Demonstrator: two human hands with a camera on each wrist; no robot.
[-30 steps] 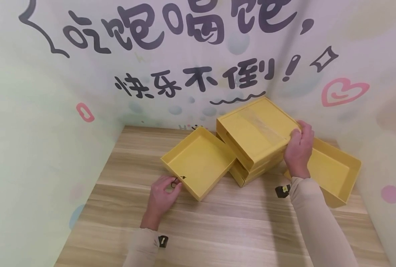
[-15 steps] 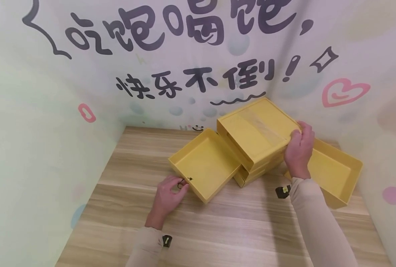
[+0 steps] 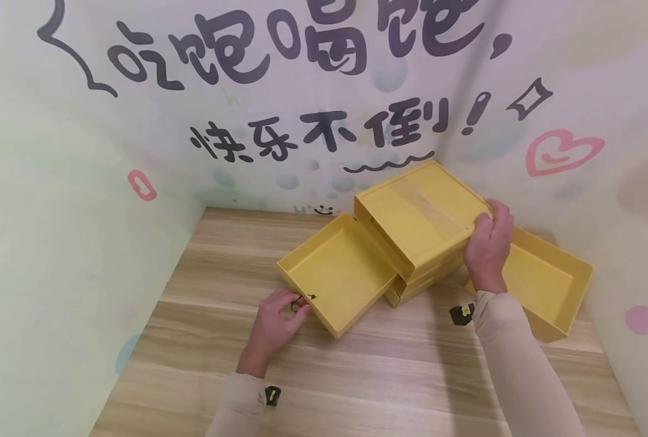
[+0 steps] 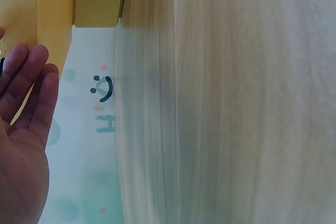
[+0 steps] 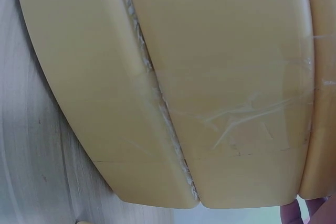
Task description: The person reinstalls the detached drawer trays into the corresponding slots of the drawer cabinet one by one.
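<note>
In the head view, my left hand (image 3: 276, 325) is at the front of a shallow yellow drawer (image 3: 340, 273), its thumb and forefinger around a thin black pull cord (image 3: 296, 304) knotted through the front wall. The drawer sits askew, its far side against the open left side of a yellow drawer unit (image 3: 422, 212). My right hand (image 3: 489, 246) grips the unit's upper right edge. In the left wrist view, the left hand's fingers (image 4: 32, 85) bend slightly beside the yellow front. Clear tape crosses the unit (image 5: 236, 103) in the right wrist view.
A second yellow drawer (image 3: 548, 279) lies on the wooden table (image 3: 356, 388) to the right, partly behind my right forearm. A printed wall (image 3: 280, 182) stands close behind the unit, with side walls to the left and right.
The left hand and its drawer have shifted right, closer to the unit, then a little toward me. My right hand keeps its place on the unit.
</note>
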